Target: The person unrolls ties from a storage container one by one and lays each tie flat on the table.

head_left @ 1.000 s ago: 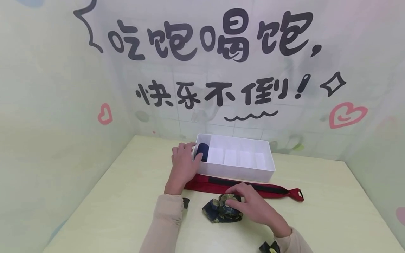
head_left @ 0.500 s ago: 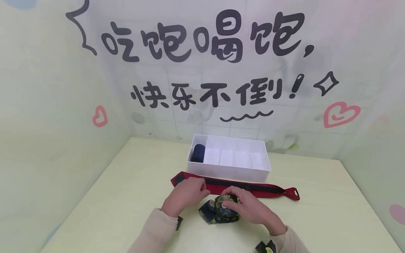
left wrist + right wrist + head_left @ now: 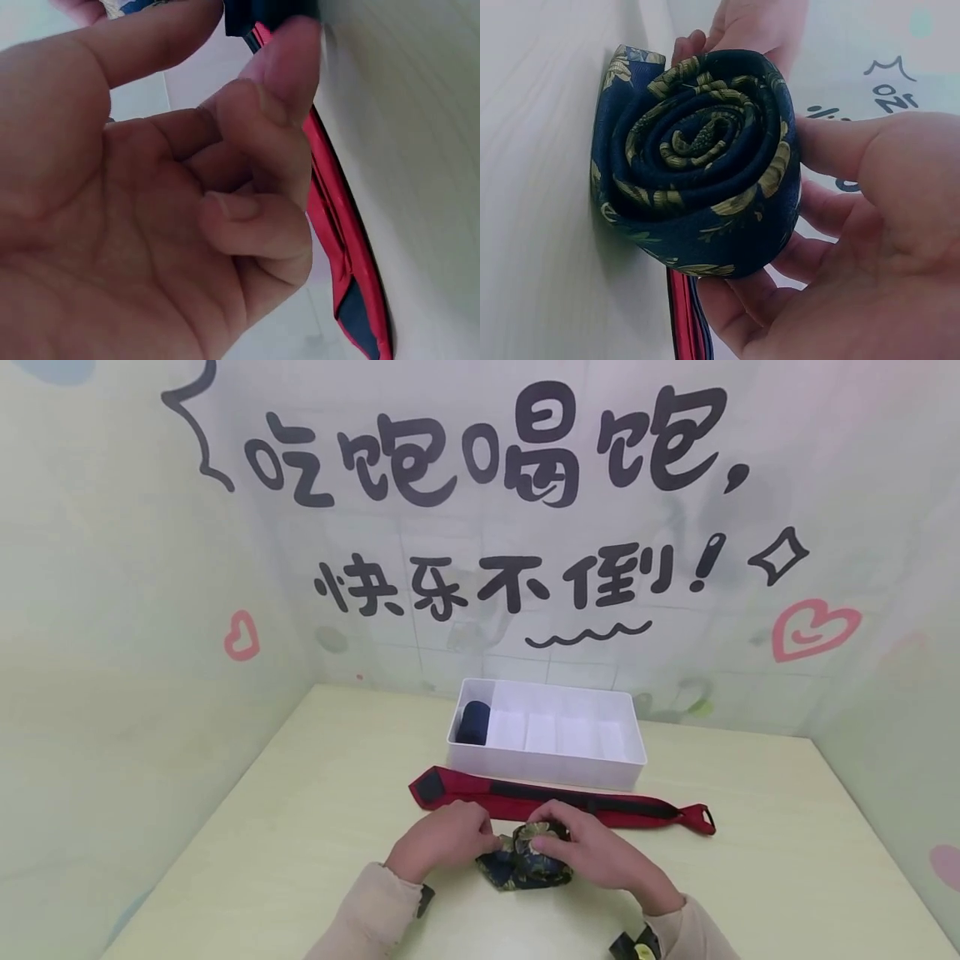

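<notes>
A navy necktie with gold flowers [image 3: 517, 868] lies mostly rolled on the table, its spiral end facing the right wrist camera [image 3: 697, 150]. Round the roll curl the thumb and fingers of my right hand [image 3: 603, 852]. My left hand [image 3: 446, 843] pinches the loose flap at the roll's left side; in the left wrist view a dark bit of cloth [image 3: 259, 16] shows between thumb and forefinger. Just behind both hands stretches a red necktie [image 3: 465, 789] with a dark lining, ending in a ready-made knot with a loop at the right.
At the back stands a white divided box [image 3: 547, 768]. A rolled dark blue necktie [image 3: 474, 722] sits in its leftmost compartment. A black item with a yellow spot [image 3: 636, 945] is by my right wrist. Printed wall sheets enclose the table.
My left hand has come away from the box's left compartment, back toward me, and down to the flap of the flowered necktie. The right hand has stayed on the roll.
</notes>
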A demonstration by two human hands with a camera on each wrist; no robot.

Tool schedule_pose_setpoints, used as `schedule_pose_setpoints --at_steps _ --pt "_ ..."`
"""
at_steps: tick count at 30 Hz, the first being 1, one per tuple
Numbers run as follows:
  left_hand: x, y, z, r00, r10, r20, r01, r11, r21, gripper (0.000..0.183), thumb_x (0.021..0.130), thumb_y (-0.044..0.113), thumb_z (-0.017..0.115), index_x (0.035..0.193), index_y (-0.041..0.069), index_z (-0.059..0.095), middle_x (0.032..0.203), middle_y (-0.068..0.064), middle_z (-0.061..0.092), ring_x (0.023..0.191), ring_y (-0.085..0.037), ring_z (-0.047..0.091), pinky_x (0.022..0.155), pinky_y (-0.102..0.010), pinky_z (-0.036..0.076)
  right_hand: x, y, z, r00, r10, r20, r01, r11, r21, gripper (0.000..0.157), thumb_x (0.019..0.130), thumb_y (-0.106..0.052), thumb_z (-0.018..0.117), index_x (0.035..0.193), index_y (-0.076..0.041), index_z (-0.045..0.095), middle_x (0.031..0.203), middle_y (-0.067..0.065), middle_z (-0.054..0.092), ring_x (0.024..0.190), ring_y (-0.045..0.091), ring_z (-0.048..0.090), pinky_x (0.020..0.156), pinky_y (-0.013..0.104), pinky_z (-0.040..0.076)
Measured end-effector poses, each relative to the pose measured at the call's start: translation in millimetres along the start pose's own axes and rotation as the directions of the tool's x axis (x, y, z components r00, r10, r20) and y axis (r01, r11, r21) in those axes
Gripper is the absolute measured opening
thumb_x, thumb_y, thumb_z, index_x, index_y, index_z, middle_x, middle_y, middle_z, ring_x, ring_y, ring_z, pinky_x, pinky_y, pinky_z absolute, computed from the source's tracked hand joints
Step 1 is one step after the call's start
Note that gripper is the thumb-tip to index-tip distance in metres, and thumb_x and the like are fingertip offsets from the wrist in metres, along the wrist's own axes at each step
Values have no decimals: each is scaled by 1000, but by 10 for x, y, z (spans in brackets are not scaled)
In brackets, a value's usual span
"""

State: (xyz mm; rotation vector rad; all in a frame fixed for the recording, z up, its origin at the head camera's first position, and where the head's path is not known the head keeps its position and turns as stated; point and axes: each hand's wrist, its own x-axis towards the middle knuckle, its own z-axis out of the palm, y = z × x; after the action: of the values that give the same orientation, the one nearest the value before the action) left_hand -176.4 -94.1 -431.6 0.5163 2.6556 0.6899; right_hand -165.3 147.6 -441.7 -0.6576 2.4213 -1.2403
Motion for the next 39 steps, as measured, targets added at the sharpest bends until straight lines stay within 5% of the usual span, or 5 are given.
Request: schedule_pose_setpoints --at_steps 5,12,20,31,39 --pt "4 -8 1 1000 -18 3 18 1000 -20 26 91 25 73 67 15 70 56 8 52 53 -9 47 53 -25 34 8 -2 1 999 30 -17 -30 1000 -4 26 101 -39 62 120 -20 63 120 1 66 104 18 56 84 30 48" --pt "18 -19 22 1000 -26 7 26 998 -54 44 90 25 73 52 15 54 48 9 36 46 -10 35 50 -26 26 15 4 8 1000 15 5 -15 1000 4 29 104 -31 56 132 -25 60 134 -1 62 119 18 58 100 42 49" --pt "30 -48 43 999 -36 -8 35 999 -21 39 89 21 77 55 15 60 49 9 40 47 -10 39 49 -26 27 -35 -15 -50 995 -86 54 89 994 -58 22 107 -29 51 121 -32 68 124 -6 63 110 9 55 94 27 49" --pt "37 -64 76 1000 4 -7 -5 1000 -16 44 88 20 78 53 18 51 48 9 38 46 -8 37 49 -24 25 -86 -78 23 997 5 -77 -13 995 -104 23 92 -41 74 108 -26 65 109 -7 61 97 9 54 81 25 47" --pt "38 -83 26 998 43 -43 -44 999 -13 22 86 22 80 73 19 63 66 9 56 61 -8 51 57 -24 40 -163 -96 -40 980 53 -191 -85 983 -163 24 88 -41 79 102 -28 66 101 -9 61 100 16 46 79 29 41"
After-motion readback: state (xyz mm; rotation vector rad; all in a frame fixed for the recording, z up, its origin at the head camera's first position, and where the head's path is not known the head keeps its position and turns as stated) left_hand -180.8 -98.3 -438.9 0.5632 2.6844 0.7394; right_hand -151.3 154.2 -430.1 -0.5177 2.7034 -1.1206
